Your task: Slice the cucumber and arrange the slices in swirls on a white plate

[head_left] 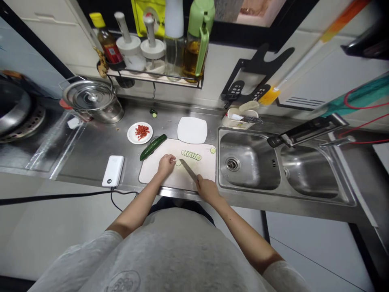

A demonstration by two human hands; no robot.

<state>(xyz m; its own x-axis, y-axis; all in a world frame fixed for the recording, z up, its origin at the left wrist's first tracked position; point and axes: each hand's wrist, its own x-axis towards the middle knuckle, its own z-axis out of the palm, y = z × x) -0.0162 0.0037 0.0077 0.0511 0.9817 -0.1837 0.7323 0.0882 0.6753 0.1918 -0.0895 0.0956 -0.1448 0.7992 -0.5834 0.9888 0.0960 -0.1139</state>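
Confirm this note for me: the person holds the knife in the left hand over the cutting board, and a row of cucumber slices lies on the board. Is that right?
Not quite: the head view shows the knife in the right hand, not the left hand. It is over the cutting board, and a row of cucumber slices lies there.

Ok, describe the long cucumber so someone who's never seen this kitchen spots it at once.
On the steel counter, left of the sink, lies a pale cutting board. The cucumber lies along the board's far left corner, between the plate of red pieces and the left hand. Its long, dark green body sets it apart from the pale slices.
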